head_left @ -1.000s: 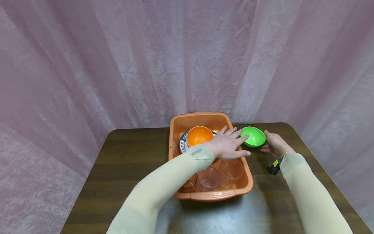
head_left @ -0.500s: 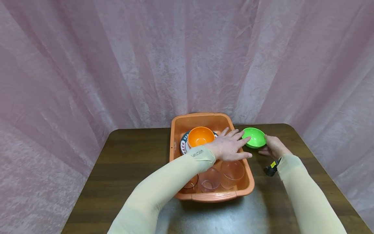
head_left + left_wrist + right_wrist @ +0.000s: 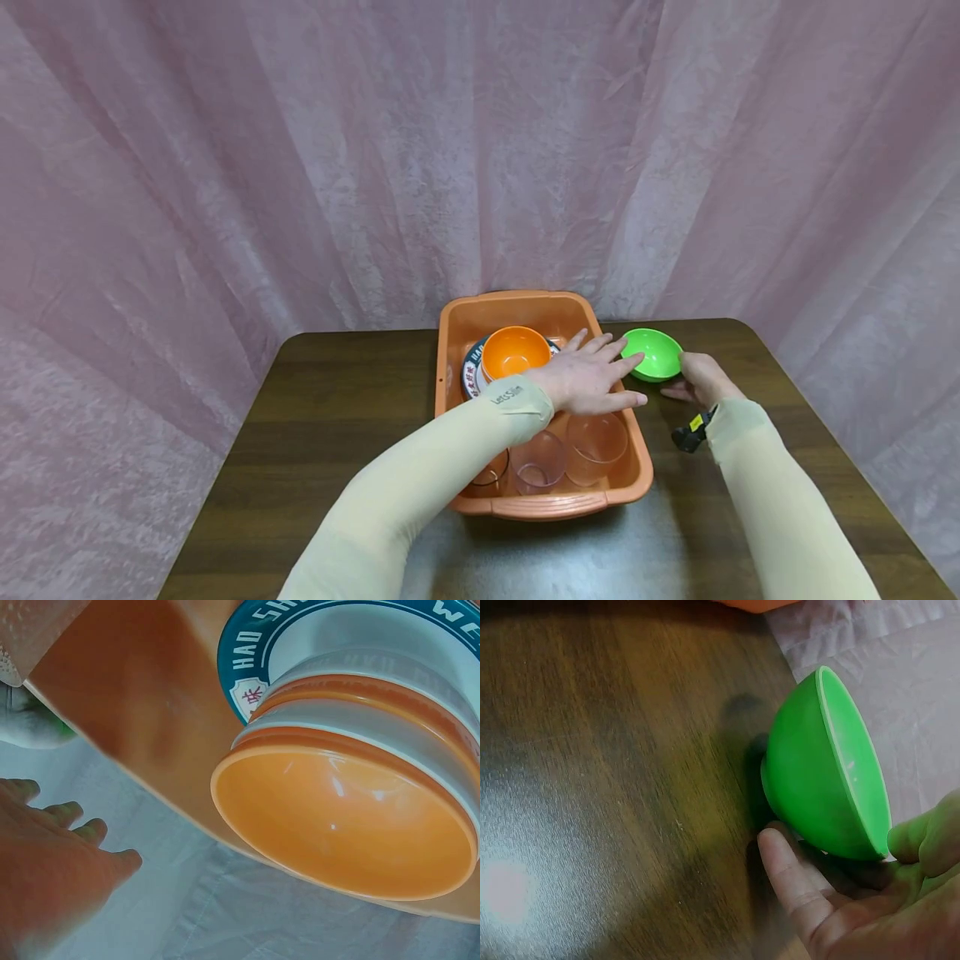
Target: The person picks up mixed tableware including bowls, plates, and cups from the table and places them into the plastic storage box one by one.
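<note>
A bright green bowl (image 3: 652, 355) stands upright on the table, just right of the orange basin (image 3: 551, 503). My right hand (image 3: 703, 377) grips its near right side, with the thumb (image 3: 909, 838) at the rim and the fingers low against the outside, as the right wrist view shows. Palm down, my left hand (image 3: 588, 380) hovers over the basin's right side, its fingers spread and holding nothing. Beneath and left of it, an orange bowl (image 3: 516, 350) tops a stack of orange and white bowls on a plate (image 3: 234, 649) with a dark green lettered rim.
Three clear glasses stand in the near part of the basin: a left one (image 3: 489, 468), a middle one (image 3: 538, 462) and a right one (image 3: 597, 448). The wooden table (image 3: 337, 408) extends to both sides. A pink curtain (image 3: 375, 167) hangs behind its far edge.
My right hand and forearm have shifted slightly left, and the thumb has come down along the green bowl's rim. The left hand and the bowl have barely moved.
</note>
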